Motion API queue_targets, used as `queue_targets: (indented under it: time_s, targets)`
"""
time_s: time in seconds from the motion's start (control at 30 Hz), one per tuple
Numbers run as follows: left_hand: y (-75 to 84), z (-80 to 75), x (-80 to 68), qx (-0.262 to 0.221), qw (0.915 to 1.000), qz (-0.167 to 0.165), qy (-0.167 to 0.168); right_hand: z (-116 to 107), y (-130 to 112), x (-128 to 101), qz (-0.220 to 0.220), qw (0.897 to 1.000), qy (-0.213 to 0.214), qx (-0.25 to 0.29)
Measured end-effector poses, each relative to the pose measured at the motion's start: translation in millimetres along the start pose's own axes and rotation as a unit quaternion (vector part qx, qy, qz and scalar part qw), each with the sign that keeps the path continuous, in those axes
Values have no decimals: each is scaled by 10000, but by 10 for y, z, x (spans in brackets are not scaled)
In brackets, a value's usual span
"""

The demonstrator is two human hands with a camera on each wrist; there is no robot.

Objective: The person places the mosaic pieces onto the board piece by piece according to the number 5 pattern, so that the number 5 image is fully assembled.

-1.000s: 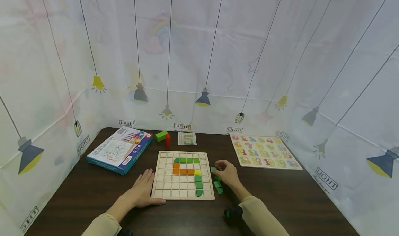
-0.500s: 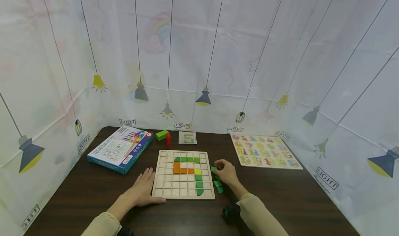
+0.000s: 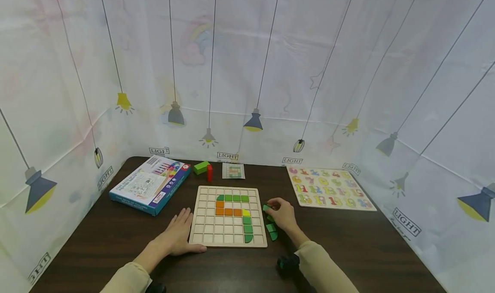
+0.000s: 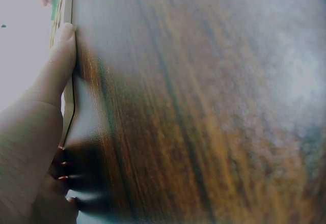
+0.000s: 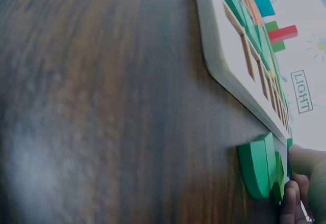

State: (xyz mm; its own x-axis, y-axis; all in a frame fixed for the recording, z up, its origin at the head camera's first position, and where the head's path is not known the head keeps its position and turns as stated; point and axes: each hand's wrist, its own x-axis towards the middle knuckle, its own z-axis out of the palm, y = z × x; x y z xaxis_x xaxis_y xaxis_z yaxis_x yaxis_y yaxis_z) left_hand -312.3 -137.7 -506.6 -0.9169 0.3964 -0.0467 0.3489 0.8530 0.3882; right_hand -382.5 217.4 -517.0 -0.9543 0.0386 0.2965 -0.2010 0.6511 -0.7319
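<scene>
A wooden grid board [image 3: 209, 230] lies flat, with green, orange and yellow blocks set in some of its squares. My left hand [image 3: 178, 237] rests at the board's lower left corner, fingers spread along the left side and thumb [image 4: 65, 38] against the front edge. Just off the board's right side, my right hand [image 3: 282, 214] pinches a green block [image 3: 265, 207] between thumb and fingers; the fingers partly hide it. Close to that hand lie several loose green blocks [image 3: 272, 232], one with a rounded corner [image 5: 253, 170].
Behind the board stand a light green block [image 3: 201, 168] and a red block [image 3: 209, 172], next to a small pattern card [image 3: 233, 171]. A flat game box [image 3: 148, 183] lies at the left. A number puzzle board [image 3: 328, 187] is at the back right, before the curtain.
The green block at my right fingertips has tilted slightly. My left hand and the board keep their places, and the head view has shifted a little.
</scene>
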Motion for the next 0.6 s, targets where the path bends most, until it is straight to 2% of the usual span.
queue_targets:
  time_s: [0.3, 0.43, 0.6]
  targets:
    - [-2, 6, -1, 19, 10000, 18, -10, -90, -24, -20, 164, 9991, -64, 373]
    - [-5, -5, 1, 31, 10000, 20, -20, -117, -87, -54, 15, 9991, -131, 394]
    - [-1, -10, 6, 110, 9999, 17, -37, -135, -220, -170, -340, 9956, -539, 687]
